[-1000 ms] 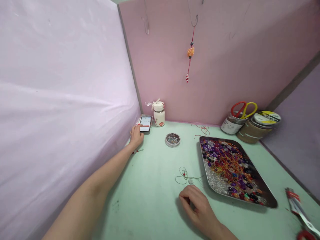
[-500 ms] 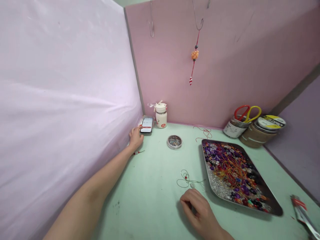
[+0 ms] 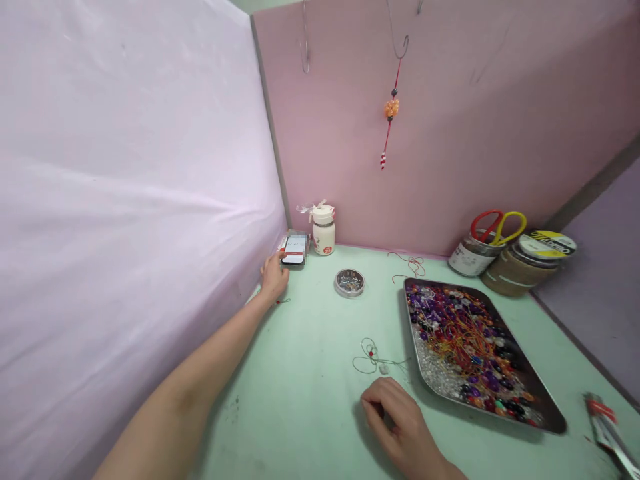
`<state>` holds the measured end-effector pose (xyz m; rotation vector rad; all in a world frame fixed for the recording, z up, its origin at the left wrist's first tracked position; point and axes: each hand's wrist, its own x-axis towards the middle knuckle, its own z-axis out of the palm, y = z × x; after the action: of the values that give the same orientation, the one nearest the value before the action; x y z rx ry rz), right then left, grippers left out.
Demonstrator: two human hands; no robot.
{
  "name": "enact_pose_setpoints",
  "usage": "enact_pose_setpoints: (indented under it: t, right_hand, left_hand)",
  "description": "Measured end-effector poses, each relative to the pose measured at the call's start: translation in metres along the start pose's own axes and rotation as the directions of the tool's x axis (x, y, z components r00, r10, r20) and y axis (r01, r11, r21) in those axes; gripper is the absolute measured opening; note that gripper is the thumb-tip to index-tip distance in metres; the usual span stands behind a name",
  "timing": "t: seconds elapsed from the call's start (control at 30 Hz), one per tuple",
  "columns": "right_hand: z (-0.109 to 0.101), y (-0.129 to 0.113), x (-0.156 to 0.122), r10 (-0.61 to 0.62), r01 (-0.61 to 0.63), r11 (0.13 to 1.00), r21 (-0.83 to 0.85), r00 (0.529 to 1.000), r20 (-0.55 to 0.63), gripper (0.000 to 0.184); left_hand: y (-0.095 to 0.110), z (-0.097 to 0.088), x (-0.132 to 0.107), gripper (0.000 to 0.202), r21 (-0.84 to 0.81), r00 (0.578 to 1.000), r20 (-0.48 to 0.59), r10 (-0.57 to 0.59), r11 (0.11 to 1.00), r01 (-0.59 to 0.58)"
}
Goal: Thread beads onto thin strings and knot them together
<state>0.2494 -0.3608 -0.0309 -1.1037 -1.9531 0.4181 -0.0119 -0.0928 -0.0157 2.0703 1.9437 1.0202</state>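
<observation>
Holding both hands well apart, on opposite sides of the pale green tabletop (image 3: 310, 373). Pointing with the left hand (image 3: 274, 277), arm outstretched, onto the lower part of a flat, rectangular, dark-edged phone (image 3: 294, 248) with a lit white screen and a red bar, at far left near the foot of the pink wall (image 3: 450, 153); clamping nothing there, with fingers forward and thumb apart. Cannot tell whether touching the glass or just above it. To be found, for the phone, right at the left fingertips, but well beyond and to the left of the right hand (image 3: 397, 420); set with long axis running roughly away from the body. Curling the right hand loosely, with a hollow between thumb and fingers, low at the near side; cannot tell whether holding anything inside. Note just beyond the right knuckles, apart from them, a thin, green, looped cord (image 3: 374, 361) carrying a small, round, red bead (image 3: 371, 354). Laid crosswise, with loops to the left and loose ends towards the rectangular, dark metal tray (image 3: 547, 405) of multicoloured beads on the right; far nearer to the right hand than to the left.
</observation>
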Motion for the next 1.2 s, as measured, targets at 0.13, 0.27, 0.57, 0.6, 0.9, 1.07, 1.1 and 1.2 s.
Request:
enact_pose_setpoints:
  t: [0.13, 0.27, 0.57, 0.6, 0.9, 1.07, 1.1, 1.2]
  right_hand:
    - [0.000, -0.001, -0.001, -0.008, 0.008, 1.000, 0.007, 1.000, 0.003, 0.015]
    - [-0.001, -0.003, -0.001, -0.015, 0.015, 1.000, 0.019, 1.000, 0.013, 0.015]
    - [0.000, 0.001, -0.004, 0.006, -0.006, 1.000, 0.023, 1.000, 0.012, 0.014]
    - [0.000, 0.001, -0.004, 0.006, -0.007, 1.000, 0.025, 1.000, 0.012, 0.014]
    - [0.001, 0.002, -0.005, 0.035, -0.036, 0.998, 0.052, 0.999, 0.032, 0.015]
    - [0.001, 0.003, -0.005, 0.044, -0.046, 0.998, 0.038, 0.998, 0.036, 0.015]
    - [0.001, 0.003, -0.005, 0.045, -0.046, 0.998, 0.036, 0.998, 0.033, 0.015]
    - [0.000, 0.002, -0.004, 0.047, -0.048, 0.998, 0.034, 0.999, 0.024, 0.016]
  left_hand:
    - [0.006, 0.000, -0.007, 0.052, 0.020, 0.997, 0.004, -0.077, 0.997, 0.077]
    - [0.009, -0.001, -0.013, 0.054, 0.022, 0.994, 0.007, -0.105, 0.994, 0.105]
    - [0.012, 0.011, -0.020, 0.052, 0.041, 0.990, -0.034, -0.138, 0.989, 0.139]
    - [0.013, 0.013, -0.021, 0.052, 0.045, 0.989, -0.035, -0.141, 0.989, 0.142]
    - [0.008, 0.016, -0.026, 0.049, 0.093, 0.989, -0.042, -0.145, 0.985, 0.148]
    - [0.007, 0.018, -0.027, 0.048, 0.093, 0.993, -0.036, -0.108, 0.989, 0.111]
    - [0.007, 0.018, -0.027, 0.048, 0.096, 0.994, -0.036, -0.108, 0.989, 0.111]
    - [0.007, 0.019, -0.026, 0.048, 0.104, 0.992, -0.038, -0.116, 0.987, 0.120]
